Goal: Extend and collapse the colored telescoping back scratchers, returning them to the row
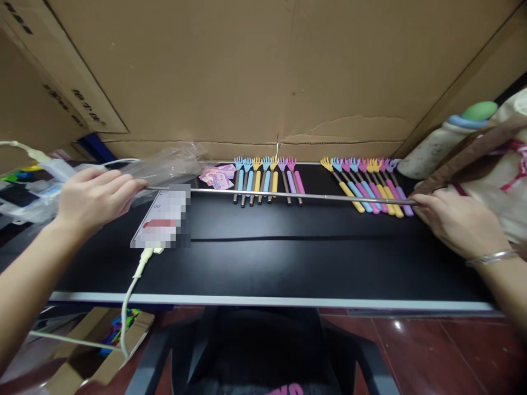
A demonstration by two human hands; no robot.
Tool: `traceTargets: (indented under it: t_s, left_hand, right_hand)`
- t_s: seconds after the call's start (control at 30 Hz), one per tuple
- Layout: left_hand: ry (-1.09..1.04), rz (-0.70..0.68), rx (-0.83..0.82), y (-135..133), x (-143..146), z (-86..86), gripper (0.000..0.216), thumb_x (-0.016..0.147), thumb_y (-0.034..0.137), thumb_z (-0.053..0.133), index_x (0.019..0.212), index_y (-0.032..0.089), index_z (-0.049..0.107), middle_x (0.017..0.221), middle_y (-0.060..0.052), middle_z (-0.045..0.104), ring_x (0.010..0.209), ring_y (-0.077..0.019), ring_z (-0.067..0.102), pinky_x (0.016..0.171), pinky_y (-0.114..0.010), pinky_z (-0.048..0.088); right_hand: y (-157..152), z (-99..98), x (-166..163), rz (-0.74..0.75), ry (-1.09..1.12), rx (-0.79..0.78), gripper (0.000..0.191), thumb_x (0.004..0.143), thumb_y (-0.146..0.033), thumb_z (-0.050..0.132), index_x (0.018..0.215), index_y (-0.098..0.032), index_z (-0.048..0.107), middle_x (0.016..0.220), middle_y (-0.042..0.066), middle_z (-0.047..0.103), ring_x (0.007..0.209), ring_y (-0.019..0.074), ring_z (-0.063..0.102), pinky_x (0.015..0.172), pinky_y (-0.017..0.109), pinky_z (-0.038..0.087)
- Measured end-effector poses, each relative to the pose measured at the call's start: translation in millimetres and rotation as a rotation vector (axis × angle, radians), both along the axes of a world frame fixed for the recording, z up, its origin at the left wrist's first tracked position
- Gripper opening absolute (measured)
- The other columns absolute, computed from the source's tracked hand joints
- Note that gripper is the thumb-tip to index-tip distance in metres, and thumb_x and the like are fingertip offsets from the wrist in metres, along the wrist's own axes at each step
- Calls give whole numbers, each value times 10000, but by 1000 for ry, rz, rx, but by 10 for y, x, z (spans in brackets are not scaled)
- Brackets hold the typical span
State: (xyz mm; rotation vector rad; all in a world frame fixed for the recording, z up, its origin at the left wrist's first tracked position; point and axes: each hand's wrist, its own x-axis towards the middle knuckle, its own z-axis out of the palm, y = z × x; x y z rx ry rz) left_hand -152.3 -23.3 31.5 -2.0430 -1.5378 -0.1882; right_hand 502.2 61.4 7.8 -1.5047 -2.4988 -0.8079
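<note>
Slender metal rod [263, 193], stretched almost level across the middle of the frame, above the black tabletop [288, 269]. Your left hand [96, 195], at centre left, has thumb and fingers clamped on one end; your right hand [461, 222], at centre right, has its fingers closed on the other. Both tips are hidden within the grips, so what they carry cannot be told. A joint right of centre suggests sliding sections; for good handling, keep both grips in line with the rod, apply force evenly along its length, and avoid bending it at the joint.

Surroundings: seven back scratchers [267, 181] lie behind the rod at upper centre, with a second row [375, 190] to their right; whether the rod touches any handle is uncertain from this angle. Printed cards [219, 176] and clear plastic [168, 164] lie left of them. Likely hindrances are the phone [158, 216] below the rod's left part, its cable [142, 263] hanging over the front edge, and, at far right, the fabric bag [494, 186] just beside your right hand, with a tilted bottle [436, 145] behind.
</note>
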Motion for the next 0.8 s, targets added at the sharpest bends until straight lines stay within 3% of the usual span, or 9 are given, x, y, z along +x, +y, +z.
traceTargets:
  t_s: [0.1,0.2,0.3,0.4,0.63,0.8]
  left_hand:
    - [-21,-107,-30,36,245,-60,209,989,309,409,893,259,588,791,28,687,742,-162,550,630,-289,327]
    - [120,-330,-46,113,805,-177,240,995,188,374,999,225,611,897,-13,718,794,-162,609,652,-297,357]
    - [141,-503,17,178,1433,-278,247,956,99,381,877,194,595,685,-10,656,602,-160,577,576,-299,332]
    - [131,-541,26,197,1801,-281,173,940,97,443,842,177,561,639,-1,625,557,-158,575,541,-297,314]
    - [25,-506,35,200,1899,-163,209,999,245,439,833,189,553,642,20,657,539,-145,605,507,-282,298]
    - [20,-545,95,217,1908,-123,280,1021,274,399,823,191,578,666,14,668,572,-134,612,509,-269,315]
  right_hand:
    - [-38,-21,-296,91,29,33,276,953,-256,412,999,-191,676,777,105,632,643,198,506,613,325,324]
    - [-166,-51,-946,270,5,34,291,977,-206,396,1030,-197,682,790,72,668,644,165,533,597,301,300]
    - [-353,-86,-1650,442,-17,103,234,967,-198,458,1060,-216,672,683,8,634,564,136,510,550,287,255]
    - [-483,-100,-2063,412,-39,92,207,950,-168,489,1052,-208,665,692,-1,634,537,118,513,539,287,235]
    - [-453,-22,-2133,403,81,40,226,988,-247,427,913,-177,628,734,22,659,608,133,556,538,274,245]
    - [-421,34,-2054,481,69,194,271,1004,-279,421,869,-184,635,678,1,638,598,123,534,527,269,229]
